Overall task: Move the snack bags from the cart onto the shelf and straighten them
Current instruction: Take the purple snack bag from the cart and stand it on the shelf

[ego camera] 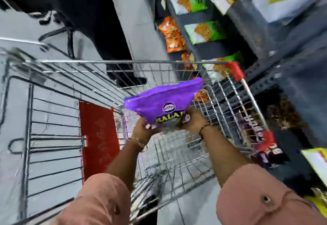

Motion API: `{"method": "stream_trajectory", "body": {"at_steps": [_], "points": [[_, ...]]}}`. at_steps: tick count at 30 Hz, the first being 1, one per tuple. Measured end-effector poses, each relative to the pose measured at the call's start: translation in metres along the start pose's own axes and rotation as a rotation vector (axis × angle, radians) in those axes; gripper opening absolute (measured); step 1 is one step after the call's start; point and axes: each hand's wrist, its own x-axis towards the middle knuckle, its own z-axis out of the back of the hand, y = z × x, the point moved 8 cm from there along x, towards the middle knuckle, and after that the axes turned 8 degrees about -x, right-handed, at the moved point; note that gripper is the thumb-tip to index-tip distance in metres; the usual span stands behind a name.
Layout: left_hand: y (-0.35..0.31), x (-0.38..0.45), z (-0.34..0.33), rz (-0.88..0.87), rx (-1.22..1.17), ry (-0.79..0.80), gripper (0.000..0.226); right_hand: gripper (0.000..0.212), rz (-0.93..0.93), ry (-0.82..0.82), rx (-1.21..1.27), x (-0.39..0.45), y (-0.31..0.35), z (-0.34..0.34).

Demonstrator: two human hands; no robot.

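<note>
Nearest to us, our two sleeved forearms reach out over the cart [106, 61], whose wire basket lies below and ahead. Our left hand [141, 127] and right hand [194, 120] both close on the purple snack bag [159, 100], each pinching a lower corner of it, left fingers curled under the near left corner and right fingers wrapped over the near right one. The bag hangs in the air above the cart, clear of the wire, its printed face tilted up toward us and its long axis running from our hands away and slightly rightward, the far sealed edge pointing toward the shelf [208, 47]. That shelf stands to our right and beyond the cart's right rim, where green and white bags [205, 31] lie in a row and orange bags [169, 35] sit on a tier past them. We judge the coming move to be a swing rightward and forward over the rim, so our right hand, being the nearer to the shelf, would lead while the left follows and steadies. More purple packets seem to rest along the cart's right side, though blur keeps us from being sure.
</note>
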Motion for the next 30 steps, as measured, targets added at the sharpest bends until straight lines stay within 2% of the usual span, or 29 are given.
{"method": "stream_trajectory", "body": {"at_steps": [4, 6, 8, 10, 12, 16, 20, 24, 27, 30], "points": [[-0.089, -0.044, -0.056, -0.217, 0.103, 0.139, 0.041, 0.051, 0.163, -0.167, 0.019, -0.072, 0.011, 0.069], [-0.125, -0.075, -0.085, -0.282, 0.087, 0.222, 0.033, 0.058, 0.260, -0.238, 0.088, -0.121, 0.023, 0.106], [-0.160, -0.108, -0.115, -0.341, 0.099, 0.288, 0.025, 0.054, 0.351, -0.296, 0.094, -0.165, 0.030, 0.138], [-0.197, -0.151, -0.149, -0.448, 0.023, 0.379, 0.027, 0.047, 0.405, -0.404, 0.090, -0.222, 0.036, 0.175], [-0.233, -0.194, -0.181, -0.536, -0.045, 0.445, 0.037, 0.051, 0.486, -0.500, 0.186, -0.278, 0.042, 0.207], [-0.291, -0.286, -0.248, -0.641, -0.148, 0.632, 0.029, 0.053, 0.596, -0.762, 0.291, -0.403, 0.044, 0.274], [-0.340, -0.369, -0.309, -0.754, -0.201, 0.746, 0.040, 0.045, 0.654, -1.036, 0.294, -0.516, 0.042, 0.327], [-0.376, -0.429, -0.380, -0.784, -0.235, 0.895, 0.013, 0.045, 0.662, -1.246, 0.328, -0.595, 0.031, 0.368], [-0.396, -0.460, -0.425, -0.808, -0.235, 0.960, 0.010, 0.056, 0.583, -1.424, 0.318, -0.637, 0.014, 0.392], [-0.406, -0.477, -0.466, -0.873, -0.162, 0.989, 0.008, 0.057, 0.503, -1.558, 0.296, -0.659, -0.006, 0.412]]}}
